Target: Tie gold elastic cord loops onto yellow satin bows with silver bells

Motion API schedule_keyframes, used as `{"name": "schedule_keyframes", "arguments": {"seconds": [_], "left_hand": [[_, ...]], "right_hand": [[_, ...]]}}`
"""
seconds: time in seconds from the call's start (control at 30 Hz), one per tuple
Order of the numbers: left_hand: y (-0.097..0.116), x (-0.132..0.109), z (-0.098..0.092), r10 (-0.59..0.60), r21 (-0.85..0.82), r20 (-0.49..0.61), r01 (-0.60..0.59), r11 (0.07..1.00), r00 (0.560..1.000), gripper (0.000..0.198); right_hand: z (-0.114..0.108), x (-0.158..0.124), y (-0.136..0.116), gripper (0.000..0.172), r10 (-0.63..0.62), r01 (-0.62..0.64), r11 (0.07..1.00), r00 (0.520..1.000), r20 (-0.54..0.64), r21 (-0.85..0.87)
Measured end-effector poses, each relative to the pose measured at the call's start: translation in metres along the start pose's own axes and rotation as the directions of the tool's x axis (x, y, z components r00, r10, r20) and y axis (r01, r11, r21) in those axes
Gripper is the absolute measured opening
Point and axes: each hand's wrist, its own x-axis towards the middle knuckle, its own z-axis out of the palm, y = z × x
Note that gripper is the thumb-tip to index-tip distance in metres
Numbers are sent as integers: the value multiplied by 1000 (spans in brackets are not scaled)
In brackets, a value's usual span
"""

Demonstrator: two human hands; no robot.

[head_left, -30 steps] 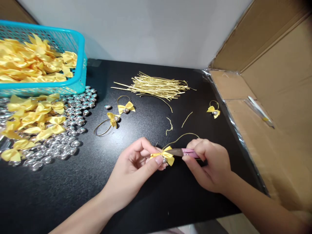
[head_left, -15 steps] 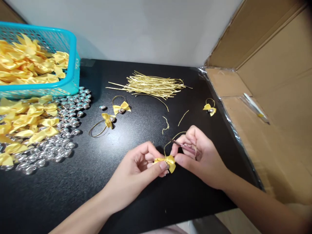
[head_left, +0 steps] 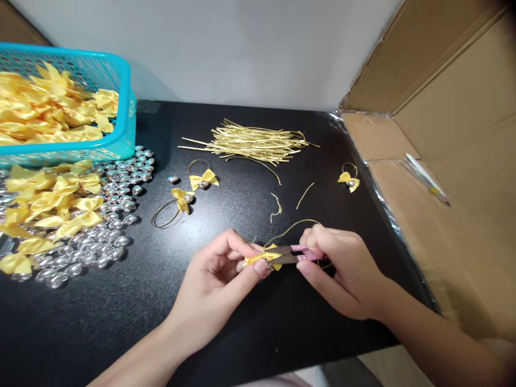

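Between the fingertips of my left hand (head_left: 231, 271) is pinched a yellow ribbon bow (head_left: 253, 259); any bead on it is largely covered by the thumb. A thin gold cord (head_left: 291, 228) runs from the bow up and over to the right. My right hand (head_left: 338, 263) is closed on pink-handled thread snips (head_left: 306, 253). Their dark blades are apart and reach across the bow's right side, close to my left thumb. Whether the blades touch the cord I cannot make out.
A turquoise basket (head_left: 129, 97) of yellow bows stands at left, with loose bows (head_left: 60, 201) and silver beads (head_left: 100, 247) in front. Gold cords (head_left: 260, 141) lie bundled at the back. Bow rings (head_left: 183, 200) and cord scraps (head_left: 305, 195) lie about. A cardboard wall (head_left: 455, 97) borders the right.
The thread snips have swung out from inside my right hand, and their blades now point left over the bow. My left hand has shifted slightly left with the bow.
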Motion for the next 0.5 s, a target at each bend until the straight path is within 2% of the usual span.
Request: {"name": "schedule_keyframes", "arguments": {"seconds": [0.23, 0.5], "left_hand": [[1, 3, 2, 18, 18, -54, -17, 1000, 998, 19], [-2, 1, 1, 42, 45, -56, -40, 998, 998, 16]], "right_hand": [[-2, -1, -3, 21, -60, 56, 996, 997, -54, -73], [2, 0, -4, 21, -18, 12, 995, 998, -64, -95]]}}
